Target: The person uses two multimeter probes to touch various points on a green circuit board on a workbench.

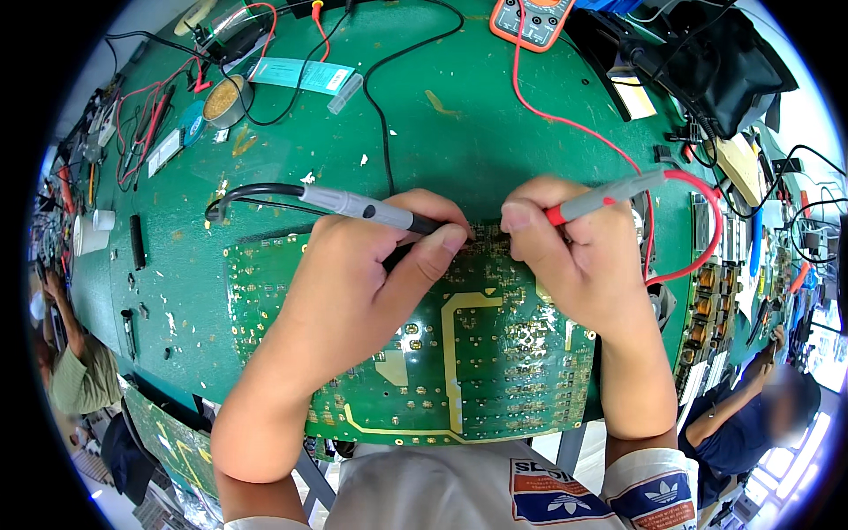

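Observation:
A large green circuit board [468, 371] lies on the green bench in front of me. My left hand [371, 274] grips a grey and black test probe [353, 206], its tip down at the board's top middle. My right hand [579, 256] grips a grey and red test probe [601, 194] close beside it; its tip is largely hidden by my fingers. Black and red leads trail from the probes. An orange multimeter [528, 19] sits at the back of the bench.
At the back left are a round tin [223, 102], a blue strip [300, 75] and tangled leads. A black bag [724, 79] and stacked assemblies [707, 309] line the right. Two co-workers are at work, one left [79, 380], one right [733, 415].

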Motion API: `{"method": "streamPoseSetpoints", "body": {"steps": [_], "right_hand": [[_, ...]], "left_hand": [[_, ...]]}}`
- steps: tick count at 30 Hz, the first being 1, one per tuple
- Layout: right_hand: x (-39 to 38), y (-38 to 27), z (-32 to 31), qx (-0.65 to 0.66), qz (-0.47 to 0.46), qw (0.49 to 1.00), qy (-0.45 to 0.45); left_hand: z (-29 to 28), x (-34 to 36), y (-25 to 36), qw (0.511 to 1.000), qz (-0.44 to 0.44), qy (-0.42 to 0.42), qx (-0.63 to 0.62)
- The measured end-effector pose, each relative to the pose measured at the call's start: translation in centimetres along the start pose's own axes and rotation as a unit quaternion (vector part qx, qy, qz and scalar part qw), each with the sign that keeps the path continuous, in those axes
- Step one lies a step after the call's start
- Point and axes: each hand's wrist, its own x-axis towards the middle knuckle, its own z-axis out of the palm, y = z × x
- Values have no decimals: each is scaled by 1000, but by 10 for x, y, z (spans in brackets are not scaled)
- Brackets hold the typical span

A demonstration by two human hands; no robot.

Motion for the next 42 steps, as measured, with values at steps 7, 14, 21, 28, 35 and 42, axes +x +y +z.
{"method": "streamPoseSetpoints", "body": {"steps": [7, 14, 21, 28, 35, 42], "right_hand": [[0, 2, 0, -3, -5, 1000, 10], [0, 2, 1, -12, -17, 1000, 10], [0, 2, 1, -9, -7, 1000, 4], [0, 0, 0, -15, 2, 1000, -4], [0, -3, -1, -58, -5, 998, -18], [-2, -7, 0, -18, 33, 999, -30]], "left_hand": [[0, 0, 3, 1000, -19, -2, 2], [0, -1, 0, 1000, -13, -5, 1], [-1, -1, 2, 1000, -21, -8, 7], [0, 0, 1, 1000, -18, -9, 3], [-2, 0, 2, 1000, -19, -23, -10], [-2, 1, -2, 999, 21, -27, 24]]}}
